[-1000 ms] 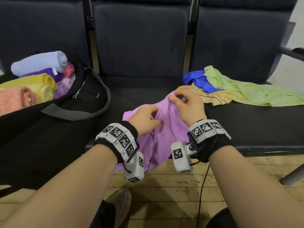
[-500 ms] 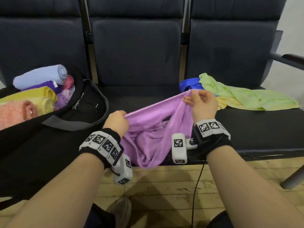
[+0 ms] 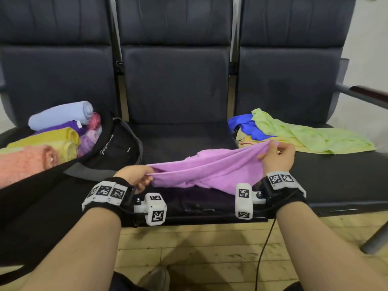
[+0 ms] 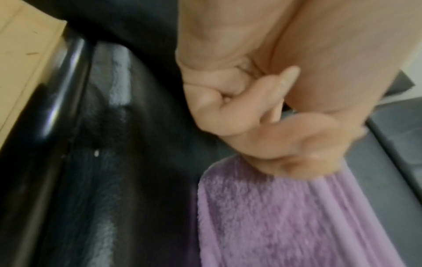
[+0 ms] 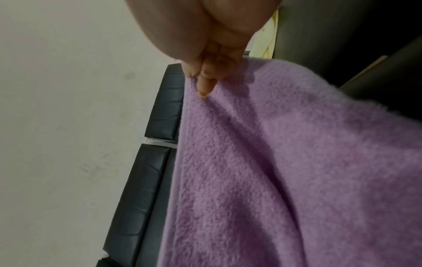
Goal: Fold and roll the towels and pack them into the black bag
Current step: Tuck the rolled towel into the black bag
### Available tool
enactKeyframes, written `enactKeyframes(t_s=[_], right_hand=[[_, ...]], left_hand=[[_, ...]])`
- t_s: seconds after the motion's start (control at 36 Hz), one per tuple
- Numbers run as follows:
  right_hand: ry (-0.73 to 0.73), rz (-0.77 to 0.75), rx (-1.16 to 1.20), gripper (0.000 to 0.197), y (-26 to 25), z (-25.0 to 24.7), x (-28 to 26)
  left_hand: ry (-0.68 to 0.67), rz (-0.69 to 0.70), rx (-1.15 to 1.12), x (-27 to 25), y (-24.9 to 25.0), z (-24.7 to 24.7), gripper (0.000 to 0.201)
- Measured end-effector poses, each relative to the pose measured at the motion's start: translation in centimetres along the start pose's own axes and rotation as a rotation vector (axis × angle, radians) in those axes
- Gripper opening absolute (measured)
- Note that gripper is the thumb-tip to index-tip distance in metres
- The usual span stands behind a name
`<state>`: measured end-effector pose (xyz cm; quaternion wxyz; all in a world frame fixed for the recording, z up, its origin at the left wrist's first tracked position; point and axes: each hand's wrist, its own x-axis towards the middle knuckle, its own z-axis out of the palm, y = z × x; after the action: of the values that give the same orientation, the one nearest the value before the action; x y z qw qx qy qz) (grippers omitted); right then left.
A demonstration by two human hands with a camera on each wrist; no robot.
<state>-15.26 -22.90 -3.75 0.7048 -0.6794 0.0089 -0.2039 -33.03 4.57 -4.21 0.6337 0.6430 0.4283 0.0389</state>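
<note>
Looks like a waiting room: a row of joined dark padded seats (image 3: pixel 176 85) across the frame, armrest (image 3: pixel 367 94) at right, worn wooden floor (image 3: pixel 199 246) below.

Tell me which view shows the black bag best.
The head view: the black bag lies open on the left seat with rolled towels inside. The left wrist view shows only blurred dark shapes; the right wrist view shows none of it.

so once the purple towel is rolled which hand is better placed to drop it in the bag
Left, probably. The left hand pinches the purple towel's end nearest the black bag, which sits open on that side. The right hand holds the far end, beside the loose green towel.
</note>
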Motion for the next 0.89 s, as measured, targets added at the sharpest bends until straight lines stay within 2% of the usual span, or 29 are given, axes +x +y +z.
enactKeyframes(t_s=[0.08,0.17,0.28,0.47,0.56,0.64,0.75,0.83,0.89], right_hand=[[-0.009,0.003,-0.020,0.012,0.3,-0.4,0.3],[-0.062,-0.005,0.013,0.009,0.6,-0.7,0.4],[-0.097,-0.013,0.018,0.007,0.7,-1.2,0.7],[-0.124,-0.022,0.000,0.007,0.6,-1.1,0.4],[-0.132,-0.039,-0.034,0.009,0.6,-1.0,0.3],[-0.138,-0.066,-0.101,0.010,0.6,-1.2,0.4],[-0.115,-0.073,-0.150,0.013,0.5,-1.8,1.0],[-0.117,-0.069,-0.162,0.022,0.3,-2.1,1.2],[-0.098,-0.056,-0.170,0.021,0.3,-2.2,1.3]], left_hand=[[-0.135,-0.017,-0.029,-0.2,-0.4,-1.0,0.017],[-0.273,0.027,-0.121,-0.7,-0.2,-1.6,0.017],[-0.325,0.104,-0.172,-1.1,-0.1,-2.3,0.022],[-0.112,0.049,-0.334,-0.7,-0.1,-2.3,0.022],[0.041,0.043,-0.266,-0.5,0.5,-2.1,0.025],[0.169,0.122,-0.186,-0.1,1.4,-1.9,0.029],[0.193,0.184,-0.045,-1.0,2.4,-1.4,0.020],[0.222,0.407,0.133,-1.9,1.7,-0.8,0.006],[0.247,0.478,0.203,-1.8,1.1,-0.6,0.005]])
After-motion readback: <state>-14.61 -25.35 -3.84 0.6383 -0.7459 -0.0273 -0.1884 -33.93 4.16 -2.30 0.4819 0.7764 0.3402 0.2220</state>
